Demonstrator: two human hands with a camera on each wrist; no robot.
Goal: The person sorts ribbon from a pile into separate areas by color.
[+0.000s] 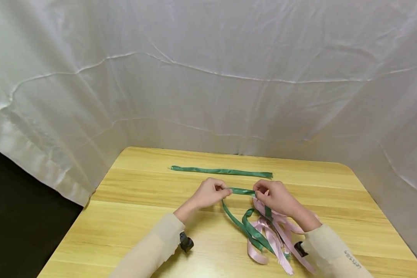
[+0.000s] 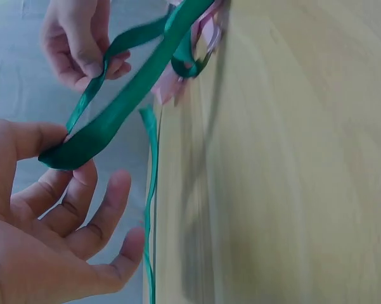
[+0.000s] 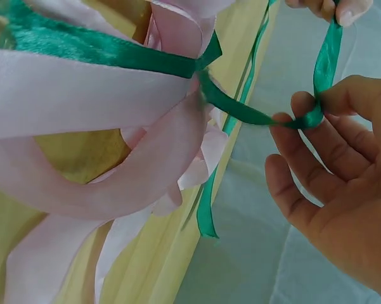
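A green satin ribbon (image 1: 241,191) is stretched between my two hands above the table. My left hand (image 1: 210,192) pinches it between thumb and forefinger, the other fingers loosely spread in the left wrist view. A short way along, my right hand (image 1: 273,196) pinches the same ribbon with thumb and fingers. From the left hand a loose length droops toward a tangle of pink ribbons (image 1: 276,237), which lies below and beside the right hand. More green loops (image 1: 253,227) run through that tangle. In the right wrist view, the green ribbon (image 3: 238,111) leads from the pink strands to the fingers.
A separate green ribbon (image 1: 222,171) lies straight across the back of the wooden table (image 1: 125,216). Pale cloth (image 1: 236,96) hangs behind the table and along its sides. Dark straps with small black devices (image 1: 186,242) sit at the sleeve cuffs.
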